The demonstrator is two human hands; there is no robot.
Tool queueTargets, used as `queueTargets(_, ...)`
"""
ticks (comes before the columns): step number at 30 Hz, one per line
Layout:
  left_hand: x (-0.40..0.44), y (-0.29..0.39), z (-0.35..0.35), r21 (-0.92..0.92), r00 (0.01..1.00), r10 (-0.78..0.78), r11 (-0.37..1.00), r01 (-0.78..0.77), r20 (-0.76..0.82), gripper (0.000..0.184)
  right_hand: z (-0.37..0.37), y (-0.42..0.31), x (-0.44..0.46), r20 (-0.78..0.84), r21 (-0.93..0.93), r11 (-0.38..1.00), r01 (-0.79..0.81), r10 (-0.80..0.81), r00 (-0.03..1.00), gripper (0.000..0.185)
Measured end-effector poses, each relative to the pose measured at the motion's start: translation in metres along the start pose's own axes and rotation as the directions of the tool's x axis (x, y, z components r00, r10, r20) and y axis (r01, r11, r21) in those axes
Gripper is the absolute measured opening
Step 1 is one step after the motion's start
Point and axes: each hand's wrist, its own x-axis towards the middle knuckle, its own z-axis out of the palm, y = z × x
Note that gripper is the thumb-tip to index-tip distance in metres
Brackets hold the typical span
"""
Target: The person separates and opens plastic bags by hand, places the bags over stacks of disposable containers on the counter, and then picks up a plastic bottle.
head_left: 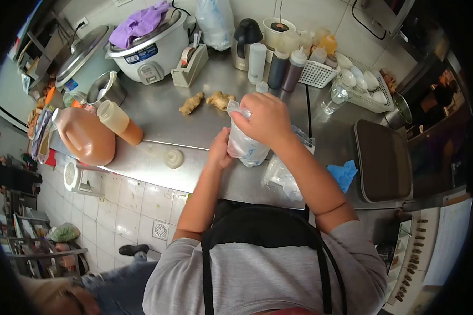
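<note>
A clear plastic bag (pixel 247 147) with faint blue print stands upright over the steel counter (pixel 168 123). My right hand (pixel 263 118) is closed on its gathered top. Against the bag's left side rests my left hand (pixel 220 148), fingers curled round it and partly hidden. Just behind the bag lie two pieces of ginger root (pixel 192 103). Another clear plastic bag (pixel 281 176) lies flat under my right forearm. To the left are an orange-filled squeeze bottle (pixel 121 123), a large orange jug (pixel 84 135) and a loose pale cap (pixel 173 158).
A rice cooker (pixel 152 55), tape dispenser (pixel 190 65) and sauce bottles (pixel 294 69) line the back. At the right are a dark tray (pixel 383 160), a blue crumpled item (pixel 343 175) and a white basket (pixel 376 107). Another person's leg (pixel 115 283) shows at lower left.
</note>
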Motion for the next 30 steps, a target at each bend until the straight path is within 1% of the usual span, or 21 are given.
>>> queueTargets(1,0.004,0.010,-0.003,0.045,0.997,-0.070,0.997,0.068,0.043,0.034,0.000,0.002,-0.001,-0.008,0.024,0.999,0.039,-0.039,0.999,0.016)
queueTargets(3,0.014,0.029,-0.007,0.137,0.970,-0.207,0.972,0.190,0.127,0.038,-0.004,-0.002,-0.001,0.027,0.103,0.990,0.098,-0.101,0.995,0.017)
queueTargets(6,0.039,0.036,-0.017,0.185,0.873,-0.373,0.926,0.329,0.314,0.038,-0.005,0.001,-0.002,0.057,0.258,0.945,0.203,-0.224,0.973,0.018)
queueTargets(7,0.042,0.033,-0.021,0.171,0.886,-0.352,0.934,0.313,0.303,0.038,-0.004,0.003,-0.003,0.060,0.317,0.920,0.233,-0.265,0.962,0.019)
queueTargets(9,0.044,0.024,-0.023,0.150,0.907,-0.315,0.947,0.283,0.278,0.039,-0.001,0.007,-0.004,0.038,0.393,0.884,0.252,-0.290,0.956,0.019)
queueTargets(11,0.020,0.024,-0.002,0.139,0.982,-0.153,0.981,0.138,0.107,0.035,0.002,0.013,-0.004,0.002,0.441,0.857,0.267,-0.298,0.955,0.018)
queueTargets(12,0.008,0.023,0.005,0.143,0.998,-0.063,0.988,0.060,0.020,0.034,0.004,0.015,-0.003,-0.024,0.454,0.848,0.274,-0.296,0.955,0.018)
queueTargets(13,0.008,0.011,-0.004,0.262,0.989,0.135,0.958,-0.115,-0.058,0.032,0.005,0.016,-0.002,-0.052,0.469,0.837,0.282,-0.292,0.955,0.018)
queueTargets(14,0.014,-0.006,-0.020,0.390,0.937,0.332,0.882,-0.267,-0.110,0.030,0.004,0.017,-0.003,-0.073,0.423,0.868,0.262,-0.255,0.964,0.019)
queueTargets(15,0.015,-0.019,-0.028,0.516,0.844,0.520,0.762,-0.391,-0.129,0.029,0.002,0.018,-0.005,-0.096,0.373,0.896,0.240,-0.220,0.971,0.021)
queueTargets(16,0.007,-0.028,-0.020,0.602,0.752,0.642,0.663,-0.445,-0.150,0.022,0.000,0.016,-0.006,-0.119,0.322,0.922,0.216,-0.186,0.975,0.023)
queueTargets(18,-0.012,-0.039,0.002,0.529,0.725,0.669,0.680,-0.508,-0.163,0.020,-0.012,-0.011,-0.011,-0.118,0.171,0.984,0.046,-0.026,0.993,0.023)
queueTargets(19,-0.020,-0.041,0.009,0.490,0.712,0.679,0.688,-0.535,-0.176,0.020,-0.016,-0.023,-0.012,-0.122,0.093,0.995,-0.044,0.055,0.991,0.022)
queueTargets(20,-0.020,-0.044,0.009,0.469,0.743,0.645,0.720,-0.512,-0.179,0.018,-0.015,-0.029,-0.012,-0.099,0.037,0.996,-0.083,0.086,0.991,0.023)
queueTargets(22,-0.010,-0.052,-0.004,0.485,0.766,0.632,0.710,-0.511,-0.119,0.022,-0.011,-0.037,-0.014,-0.062,-0.071,0.985,-0.158,0.154,0.986,0.024)
queueTargets(23,-0.004,-0.055,-0.010,0.494,0.775,0.626,0.702,-0.512,-0.086,0.023,-0.008,-0.033,-0.016,-0.040,-0.087,0.986,-0.141,0.138,0.990,0.023)
queueTargets(24,-0.003,-0.046,-0.008,0.335,0.886,0.443,0.862,-0.380,-0.137,0.026,-0.006,-0.024,-0.015,-0.021,-0.104,0.987,-0.120,0.118,0.993,0.023)
queueTargets(25,-0.005,-0.029,-0.004,0.159,0.960,0.239,0.963,-0.216,-0.145,0.028,-0.005,-0.017,-0.014,-0.003,-0.123,0.988,-0.096,0.096,0.995,0.023)
queueTargets(26,-0.004,-0.015,-0.005,-0.020,0.993,0.025,0.999,-0.027,-0.115,0.031,-0.006,-0.015,-0.014,-0.003,-0.089,0.994,-0.056,0.056,0.998,0.022)
queueTargets(29,0.018,0.008,-0.035,-0.166,0.978,-0.174,0.967,0.191,0.110,0.036,-0.010,-0.011,-0.017,0.006,0.025,0.998,0.055,-0.055,0.998,0.022)
queueTargets(30,0.011,0.018,-0.015,-0.173,0.975,-0.223,0.960,0.219,0.000,0.035,-0.012,-0.011,-0.017,0.006,0.075,0.993,0.086,-0.087,0.996,0.022)
